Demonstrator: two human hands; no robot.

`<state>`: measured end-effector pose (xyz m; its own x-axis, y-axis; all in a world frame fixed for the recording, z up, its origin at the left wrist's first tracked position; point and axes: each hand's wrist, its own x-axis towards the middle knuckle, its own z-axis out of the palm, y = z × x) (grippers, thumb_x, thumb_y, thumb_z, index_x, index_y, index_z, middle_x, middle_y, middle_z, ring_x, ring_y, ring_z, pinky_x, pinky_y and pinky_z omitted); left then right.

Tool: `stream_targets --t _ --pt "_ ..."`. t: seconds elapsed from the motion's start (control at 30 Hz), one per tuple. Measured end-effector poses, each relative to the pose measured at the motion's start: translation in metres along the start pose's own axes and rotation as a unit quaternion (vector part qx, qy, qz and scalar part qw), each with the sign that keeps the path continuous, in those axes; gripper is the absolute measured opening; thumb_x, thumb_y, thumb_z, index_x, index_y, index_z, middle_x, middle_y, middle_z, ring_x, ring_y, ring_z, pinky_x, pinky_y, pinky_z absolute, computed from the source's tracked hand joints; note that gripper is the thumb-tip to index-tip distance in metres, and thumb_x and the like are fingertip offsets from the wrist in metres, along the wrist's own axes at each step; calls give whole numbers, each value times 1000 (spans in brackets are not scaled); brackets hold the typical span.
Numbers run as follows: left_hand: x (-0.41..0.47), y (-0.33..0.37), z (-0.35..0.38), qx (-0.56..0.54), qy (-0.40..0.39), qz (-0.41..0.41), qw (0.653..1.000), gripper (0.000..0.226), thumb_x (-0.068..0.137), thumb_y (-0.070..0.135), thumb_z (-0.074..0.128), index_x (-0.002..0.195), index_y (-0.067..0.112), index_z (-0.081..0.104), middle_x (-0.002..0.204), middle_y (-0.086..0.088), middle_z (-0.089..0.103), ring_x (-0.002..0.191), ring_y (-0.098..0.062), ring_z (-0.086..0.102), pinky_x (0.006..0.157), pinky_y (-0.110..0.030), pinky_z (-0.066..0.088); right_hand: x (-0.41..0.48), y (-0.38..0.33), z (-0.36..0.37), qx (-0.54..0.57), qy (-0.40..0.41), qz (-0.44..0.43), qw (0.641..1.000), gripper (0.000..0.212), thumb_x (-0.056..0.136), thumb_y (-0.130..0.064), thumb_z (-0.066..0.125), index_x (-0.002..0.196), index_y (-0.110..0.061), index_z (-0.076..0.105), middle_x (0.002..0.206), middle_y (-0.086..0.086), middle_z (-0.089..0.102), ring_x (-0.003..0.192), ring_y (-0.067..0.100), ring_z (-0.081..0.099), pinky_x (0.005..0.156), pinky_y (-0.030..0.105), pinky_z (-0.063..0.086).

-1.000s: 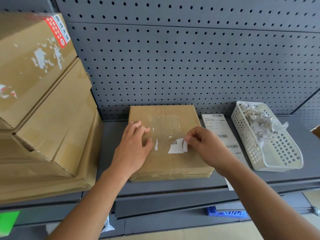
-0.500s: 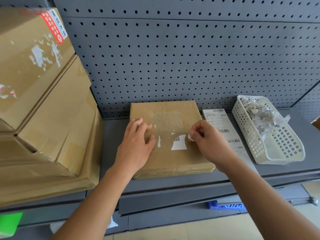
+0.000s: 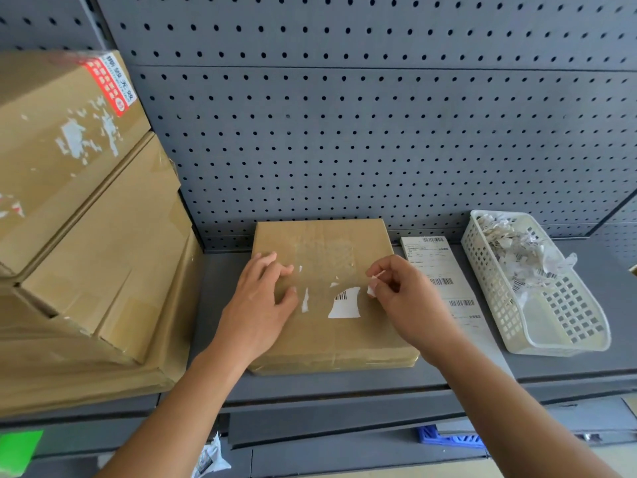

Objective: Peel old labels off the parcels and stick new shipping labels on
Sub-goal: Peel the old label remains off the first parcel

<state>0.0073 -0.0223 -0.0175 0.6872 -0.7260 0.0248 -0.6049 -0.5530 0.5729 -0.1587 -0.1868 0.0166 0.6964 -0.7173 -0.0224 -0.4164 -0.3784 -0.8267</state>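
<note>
Both hands are being worked over the brown parcel (image 3: pixel 331 343), which is lying flat on the grey shelf (image 3: pixel 344 386) against the pegboard (image 3: pixel 344 132). A second ago the right hand (image 3: pixel 410 301) was picking at the right edge of the white label remnant (image 3: pixel 344 305). Now a small torn scrap (image 3: pixel 372 289) is being held just clear of the cardboard, pinched between thumb and forefinger, with the other fingers being curled loosely behind. Only a sliver is being taken away. The larger piece with the barcode is still sticking near the middle of the parcel's top, with a thin white strip (image 3: pixel 305 300) to its left and a patch of glue residue above. The peeling step is therefore being judged unfinished. The scrap is probably being destined for the white basket (image 3: pixel 489 288) of torn paper at the right, though that is only a guess. The left hand (image 3: pixel 256 305) is being kept where it was, palm down on the left part of the parcel. Its fingers are being spread and only lightly bent, so the parcel is being steadied and nothing is being gripped. Both forearms are being reached up from the lower edge of the view, the right wrist being turned inward toward the remnant. The sheet of new labels (image 3: pixel 444 281) is lying untouched between parcel and basket, and other boxes (image 3: pixel 103 253) are being kept stacked at the left.
</note>
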Motion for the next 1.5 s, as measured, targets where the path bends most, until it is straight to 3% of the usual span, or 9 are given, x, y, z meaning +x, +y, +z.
stream_targets --t 0.1,0.17,0.33,0.5,0.67,0.8,1.13,1.27,1.5 --pt "1 -2 0 1 1 0 1000 40 103 42 45 141 34 45 161 21 16 151 5 -2 109 -42 39 2 1 -8 22 -7 -6 1000 22 99 -14 53 97 -33 66 85 -5 66 75 13 59 58 18 46" --pt "1 -5 1 -1 2 4 1000 41 102 43 45 142 36 45 161 22 17 151 5 -1 111 -43 36 6 4 -21 42 3 -3 999 24 99 -14 54 97 -33 68 82 -8 67 79 16 63 70 30 54" --pt "1 -6 2 -3 10 8 1000 39 100 43 48 139 36 47 160 22 19 151 3 5 115 -47 34 29 31 -87 -50 154 -9 987 15 97 -16 56 111 -23 59 87 -12 66 80 14 66 70 35 52" --pt "1 -6 3 -14 23 19 999 32 99 39 53 130 40 48 158 20 24 147 7 7 117 -40 28 50 70 -161 -162 257 34 952 10 97 -14 54 102 -17 62 93 -3 67 87 20 60 75 30 43" --pt "1 -4 3 -18 32 28 999 26 98 35 56 122 44 48 148 27 26 141 11 9 118 -37 23 59 100 -188 -238 247 68 937 14 95 -13 55 92 -20 66 74 -2 65 74 26 60 59 31 47" --pt "1 -1 2 -14 28 37 999 28 97 34 57 117 50 46 146 30 25 141 12 10 114 -29 17 64 115 -186 -266 231 74 933 14 95 -16 56 96 -22 69 95 6 65 81 20 54 59 28 36" --pt "2 1 1 -19 19 25 999 25 97 36 56 113 53 48 134 55 11 141 15 8 114 -30 17 63 114 -178 -263 267 55 925 27 92 -8 55 113 -19 70 112 8 57 84 20 50 60 28 37" --pt "1 2 1 -21 17 21 999 27 97 36 56 114 54 46 135 53 15 142 13 12 113 -31 19 63 113 -177 -271 285 48 918 25 92 -14 59 114 -18 69 115 10 55 108 30 53 72 33 40" --pt "0 4 0 -33 18 12 999 25 98 35 56 112 53 47 148 31 26 146 8 13 114 -30 21 65 105 -171 -239 325 1 915 23 92 -10 54 109 -13 70 115 12 57 114 33 46 79 33 34"
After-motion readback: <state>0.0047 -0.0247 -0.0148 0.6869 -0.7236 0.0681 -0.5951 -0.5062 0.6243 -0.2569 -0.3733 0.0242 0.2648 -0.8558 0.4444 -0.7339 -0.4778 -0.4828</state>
